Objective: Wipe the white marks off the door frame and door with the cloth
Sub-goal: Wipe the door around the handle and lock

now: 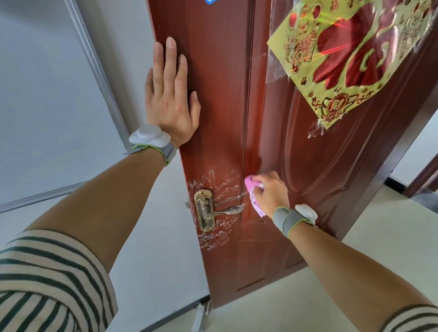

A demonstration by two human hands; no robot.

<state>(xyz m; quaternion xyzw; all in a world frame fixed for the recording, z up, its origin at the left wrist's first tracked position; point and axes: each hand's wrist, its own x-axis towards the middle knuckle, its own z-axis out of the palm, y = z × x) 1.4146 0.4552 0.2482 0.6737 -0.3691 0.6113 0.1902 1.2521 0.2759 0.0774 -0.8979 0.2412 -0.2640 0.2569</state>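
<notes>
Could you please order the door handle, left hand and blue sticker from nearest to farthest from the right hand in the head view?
1. door handle, just left.
2. left hand, higher up.
3. blue sticker, top edge.

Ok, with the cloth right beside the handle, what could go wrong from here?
1. The cloth, bunched in the right hand's grip, may snag on the lever handle as it moves into the white marks.
2. Marks lie above and below the handle plate; the lower patch could be missed.
3. The left hand presses flat on the door; if it lets go, the door might swing.
</notes>
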